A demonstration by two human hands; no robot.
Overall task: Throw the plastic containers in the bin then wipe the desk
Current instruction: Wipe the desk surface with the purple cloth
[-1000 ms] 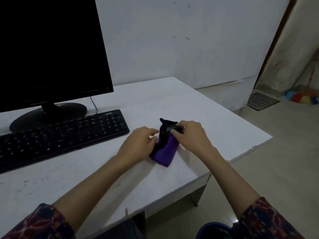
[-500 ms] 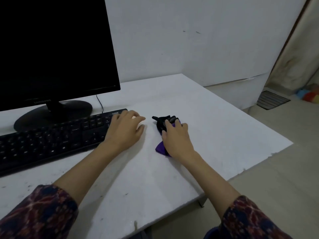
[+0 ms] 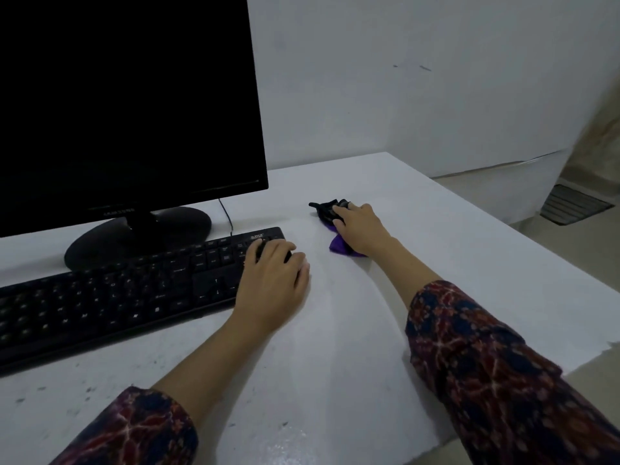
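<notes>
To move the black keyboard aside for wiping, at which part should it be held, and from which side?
Judging by its long, flat shape, the black keyboard is best held at its right short end, coming from the right over the bare white desk. The left hand already rests there. The monitor stand blocks the rear, and a thin cable runs behind, so slide gently.

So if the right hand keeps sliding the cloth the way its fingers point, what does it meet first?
Nothing, as far as I can tell: the right hand on the cloth points up-left toward the wall, over bare desk. The monitor lies further left, though depth is unclear.
</notes>
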